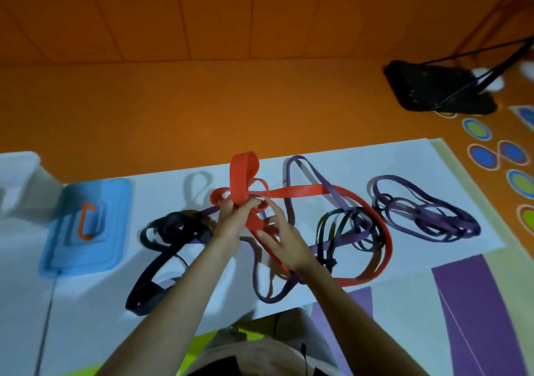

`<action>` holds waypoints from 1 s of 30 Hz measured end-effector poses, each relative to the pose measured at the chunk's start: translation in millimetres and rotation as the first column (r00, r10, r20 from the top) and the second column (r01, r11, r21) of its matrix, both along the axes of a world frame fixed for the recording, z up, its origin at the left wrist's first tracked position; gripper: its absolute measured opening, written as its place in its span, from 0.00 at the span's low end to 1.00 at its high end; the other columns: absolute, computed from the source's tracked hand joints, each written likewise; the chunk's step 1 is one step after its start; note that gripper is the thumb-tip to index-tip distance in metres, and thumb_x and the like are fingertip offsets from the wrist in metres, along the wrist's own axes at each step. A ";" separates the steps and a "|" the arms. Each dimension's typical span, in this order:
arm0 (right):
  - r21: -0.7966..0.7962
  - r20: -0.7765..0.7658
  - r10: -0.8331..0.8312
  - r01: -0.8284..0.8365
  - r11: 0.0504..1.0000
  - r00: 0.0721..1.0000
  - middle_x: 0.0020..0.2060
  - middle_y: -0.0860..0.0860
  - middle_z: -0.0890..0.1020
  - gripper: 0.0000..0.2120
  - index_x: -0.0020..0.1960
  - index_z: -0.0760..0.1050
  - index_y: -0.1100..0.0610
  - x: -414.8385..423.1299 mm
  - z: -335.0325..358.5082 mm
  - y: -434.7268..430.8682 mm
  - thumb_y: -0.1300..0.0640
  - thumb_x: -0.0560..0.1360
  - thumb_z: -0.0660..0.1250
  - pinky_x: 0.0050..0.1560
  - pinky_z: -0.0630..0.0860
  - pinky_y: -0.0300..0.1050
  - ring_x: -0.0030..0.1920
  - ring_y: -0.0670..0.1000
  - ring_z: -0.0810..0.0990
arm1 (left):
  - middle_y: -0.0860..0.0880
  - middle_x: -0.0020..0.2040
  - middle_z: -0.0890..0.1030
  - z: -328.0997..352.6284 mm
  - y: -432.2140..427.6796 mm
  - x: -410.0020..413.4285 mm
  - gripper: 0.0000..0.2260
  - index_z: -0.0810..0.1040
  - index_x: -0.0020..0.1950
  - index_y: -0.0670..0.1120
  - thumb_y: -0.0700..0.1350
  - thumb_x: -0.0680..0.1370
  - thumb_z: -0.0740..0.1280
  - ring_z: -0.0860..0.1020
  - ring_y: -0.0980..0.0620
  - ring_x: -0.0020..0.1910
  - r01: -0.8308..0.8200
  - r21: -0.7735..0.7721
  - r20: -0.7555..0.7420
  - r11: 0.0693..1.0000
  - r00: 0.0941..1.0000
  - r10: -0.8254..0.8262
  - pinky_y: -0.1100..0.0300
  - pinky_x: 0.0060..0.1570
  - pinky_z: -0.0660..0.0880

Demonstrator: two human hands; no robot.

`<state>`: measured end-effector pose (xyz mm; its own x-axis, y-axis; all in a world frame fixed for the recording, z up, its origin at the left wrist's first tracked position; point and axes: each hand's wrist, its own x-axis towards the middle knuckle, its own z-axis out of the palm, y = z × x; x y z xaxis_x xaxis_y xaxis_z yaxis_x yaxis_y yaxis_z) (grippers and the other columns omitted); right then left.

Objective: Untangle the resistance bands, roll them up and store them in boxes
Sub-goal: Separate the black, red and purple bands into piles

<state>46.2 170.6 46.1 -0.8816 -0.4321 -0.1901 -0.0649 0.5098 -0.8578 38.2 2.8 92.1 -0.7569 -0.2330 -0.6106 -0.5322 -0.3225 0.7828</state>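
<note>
A wide red band (300, 191) loops across the white sheet (404, 161), tangled with a purple band (306, 170) and thin black bands (344, 225). My left hand (231, 222) pinches the bunched red loops, held up above the sheet. My right hand (281, 238) has its fingers spread around the red strap just below that bunch. A wide black band (161, 248) lies to the left. A separate heap of thin purple bands (419, 211) rests at the right.
A blue box lid (69, 245) with an orange handle lies at the left, beside a white box (26, 185). A black stand base (433, 86) sits on the orange floor at the far right. Coloured floor dots (482, 156) line the right edge.
</note>
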 end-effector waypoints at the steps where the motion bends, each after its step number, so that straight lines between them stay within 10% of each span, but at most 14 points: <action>1: 0.012 0.010 -0.060 0.060 0.998 0.998 0.62 0.37 0.81 0.34 0.81 0.47 0.30 2.0 -5.5 12.1 0.31 0.81 0.60 0.62 0.79 0.43 0.61 0.43 0.82 | 0.48 0.55 0.88 1.7 0.0 -0.1 0.23 0.83 0.61 0.53 0.57 0.68 0.76 0.85 0.45 0.58 -0.028 -0.016 -0.014 0.999 1.000 0.028 0.40 0.67 0.78; 4: 0.189 -0.048 -0.117 0.124 0.974 0.992 0.67 0.46 0.79 0.27 0.81 0.61 0.43 3.3 -29.4 66.0 0.41 0.85 0.62 0.66 0.76 0.49 0.67 0.50 0.78 | 0.51 0.56 0.87 2.5 -4.3 -3.9 0.18 0.81 0.61 0.52 0.56 0.74 0.74 0.83 0.48 0.61 -0.128 -0.064 -0.050 0.990 0.991 0.125 0.42 0.71 0.74; 8: 0.511 -0.006 0.235 -0.199 0.836 0.972 0.69 0.49 0.77 0.22 0.74 0.73 0.46 -2.0 -53.4 125.4 0.39 0.83 0.64 0.71 0.69 0.54 0.70 0.54 0.73 | 0.48 0.51 0.89 6.8 -10.0 -10.0 0.10 0.83 0.55 0.44 0.49 0.80 0.71 0.85 0.48 0.59 -0.255 -0.091 -0.185 0.963 0.954 0.235 0.45 0.72 0.73; 17: 0.459 0.115 0.574 -0.555 0.694 0.811 0.70 0.50 0.70 0.31 0.75 0.73 0.51 -37.6 -60.0 171.2 0.40 0.77 0.73 0.62 0.77 0.54 0.65 0.53 0.76 | 0.45 0.45 0.89 15.2 -16.3 -14.4 0.07 0.84 0.54 0.49 0.47 0.77 0.74 0.87 0.45 0.50 -0.519 -0.146 -0.177 0.842 0.851 0.494 0.43 0.65 0.80; 21: 0.443 0.048 0.468 -0.439 0.782 0.882 0.64 0.50 0.75 0.17 0.61 0.80 0.56 -58.2 -62.1 186.8 0.45 0.79 0.72 0.60 0.77 0.54 0.60 0.54 0.79 | 0.50 0.38 0.88 13.7 -19.3 -6.1 0.08 0.85 0.55 0.50 0.42 0.76 0.75 0.86 0.52 0.36 -0.595 -0.233 -0.157 0.769 0.804 0.574 0.51 0.47 0.84; 26: 0.164 0.062 0.075 -0.085 0.983 0.995 0.47 0.48 0.83 0.08 0.49 0.84 0.53 -81.2 -54.8 213.2 0.51 0.76 0.79 0.53 0.74 0.45 0.49 0.45 0.81 | 0.40 0.51 0.86 7.3 -15.9 18.5 0.11 0.83 0.60 0.43 0.43 0.78 0.74 0.84 0.45 0.48 -0.654 -0.241 -0.095 0.717 0.751 0.653 0.46 0.61 0.81; 30: 0.029 0.166 -0.144 0.141 0.990 0.976 0.43 0.46 0.88 0.04 0.49 0.84 0.50 -96.2 -47.3 229.9 0.51 0.77 0.77 0.55 0.77 0.44 0.48 0.47 0.86 | 0.46 0.45 0.85 3.2 -3.6 29.3 0.07 0.80 0.58 0.43 0.38 0.80 0.72 0.85 0.53 0.40 -0.742 -0.154 -0.084 0.653 0.668 0.740 0.57 0.50 0.81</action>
<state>-50.0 400.5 -1.3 -0.8889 -0.2998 -0.3462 0.1532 0.5178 -0.8417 67.5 -0.8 95.3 -0.2967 -0.8127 -0.5015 -0.1621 -0.4747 0.8651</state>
